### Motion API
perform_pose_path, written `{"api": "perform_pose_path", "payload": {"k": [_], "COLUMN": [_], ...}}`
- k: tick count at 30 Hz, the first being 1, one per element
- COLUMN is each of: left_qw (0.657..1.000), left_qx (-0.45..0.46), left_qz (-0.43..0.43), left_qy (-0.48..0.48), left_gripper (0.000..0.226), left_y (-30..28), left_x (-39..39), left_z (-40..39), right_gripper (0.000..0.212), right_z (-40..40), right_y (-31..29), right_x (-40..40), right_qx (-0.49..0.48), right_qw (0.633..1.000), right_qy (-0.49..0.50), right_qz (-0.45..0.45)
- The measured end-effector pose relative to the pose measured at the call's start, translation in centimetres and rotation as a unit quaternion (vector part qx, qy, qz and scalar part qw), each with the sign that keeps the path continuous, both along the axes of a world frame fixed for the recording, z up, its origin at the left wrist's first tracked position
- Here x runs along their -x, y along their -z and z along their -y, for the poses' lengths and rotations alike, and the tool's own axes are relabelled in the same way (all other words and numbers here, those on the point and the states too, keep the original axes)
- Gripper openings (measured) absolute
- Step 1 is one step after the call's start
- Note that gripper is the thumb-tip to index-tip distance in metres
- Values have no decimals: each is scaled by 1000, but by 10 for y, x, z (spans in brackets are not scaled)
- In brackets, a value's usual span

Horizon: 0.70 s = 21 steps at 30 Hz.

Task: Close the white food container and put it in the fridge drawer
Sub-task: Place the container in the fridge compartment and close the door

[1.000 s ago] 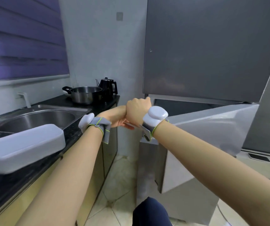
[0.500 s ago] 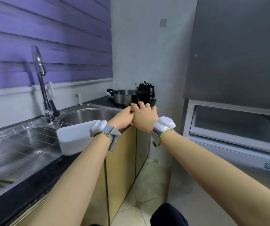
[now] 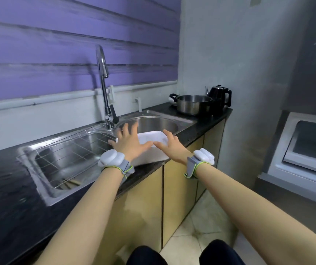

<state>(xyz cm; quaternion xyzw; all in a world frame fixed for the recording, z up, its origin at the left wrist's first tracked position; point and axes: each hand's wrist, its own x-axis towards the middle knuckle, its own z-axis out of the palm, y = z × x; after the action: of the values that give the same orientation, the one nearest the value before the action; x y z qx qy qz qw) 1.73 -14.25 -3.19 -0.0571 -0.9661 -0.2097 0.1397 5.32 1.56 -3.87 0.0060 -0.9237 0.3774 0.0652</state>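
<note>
The white food container (image 3: 151,139) sits on the black counter's front edge, between the two sink basins. Its flat white top shows between my hands. My left hand (image 3: 129,143) hovers over its left end with fingers spread, holding nothing. Over its right end is my right hand (image 3: 171,147), also spread and flat. Whether either palm touches the container I cannot tell. The fridge (image 3: 306,150) stands at the right with its lower white drawer (image 3: 294,169) pulled out and open.
A steel sink (image 3: 153,123) with a tall tap (image 3: 103,77) lies behind the container, and a wire rack basin (image 3: 67,155) to its left. A steel pot (image 3: 193,104) and black kettle (image 3: 220,96) stand at the counter's far end. Tiled floor lies between the cabinets and fridge.
My view has swung left from the fridge to the counter. Both hands have left the drawer, opened and come over the white container.
</note>
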Motion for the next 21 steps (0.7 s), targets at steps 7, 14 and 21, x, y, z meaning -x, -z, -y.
{"api": "perform_pose_path", "payload": {"k": [7,14,21], "left_qw": [988,963,959], "left_qx": [-115,-238,-267], "left_qz": [87,73,39], "left_qy": [53,101,86], "left_gripper": [108,108,90], "left_y": [36,48,48], "left_x": [15,28,20], "left_z": [36,46,30], "right_gripper": [94,86,66], "right_z": [-13,-27,-27], "right_y": [25,37,38], "right_x": [21,28,25], "right_qx": [43,23,103], "right_qw": [999,999,995], "right_qy": [-24,-33,-10], "right_qz": [16,10,-7]}}
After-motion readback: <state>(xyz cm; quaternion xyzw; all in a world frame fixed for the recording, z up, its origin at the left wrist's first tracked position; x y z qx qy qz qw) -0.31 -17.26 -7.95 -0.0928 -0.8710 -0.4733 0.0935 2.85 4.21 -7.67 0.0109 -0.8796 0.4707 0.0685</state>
